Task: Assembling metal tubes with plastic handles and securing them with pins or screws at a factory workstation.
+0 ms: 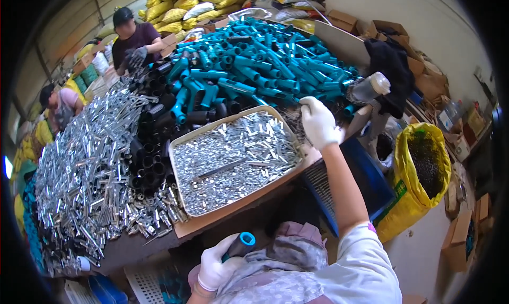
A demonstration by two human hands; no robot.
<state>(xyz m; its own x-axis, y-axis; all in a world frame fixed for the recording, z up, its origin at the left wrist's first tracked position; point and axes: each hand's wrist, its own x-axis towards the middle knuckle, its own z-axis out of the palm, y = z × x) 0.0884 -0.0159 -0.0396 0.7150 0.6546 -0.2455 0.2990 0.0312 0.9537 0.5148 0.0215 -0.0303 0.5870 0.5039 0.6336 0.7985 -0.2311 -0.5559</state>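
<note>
My left hand (214, 264), in a white glove, is low in front of my body. It is wrapped round a teal-and-black tubular plastic handle (246, 240) whose round end faces up. My right hand (319, 125), gloved too, reaches forward past the right corner of a cream tray (177, 183). Its fingers look curled together over a patch of fine dark pieces (293, 117); what is in them, if anything, is hidden. Small silvery metal parts fill the tray, with a dark flat bar (220, 169) lying across them.
Teal plastic housings (265, 65) are heaped behind the tray, black tubes (151, 166) and silvery metal rods (90, 171) to its left. A clear plastic jar (369, 87), a blue crate (360, 182) and a yellow sack (419, 171) stand right. Two people work at the far left.
</note>
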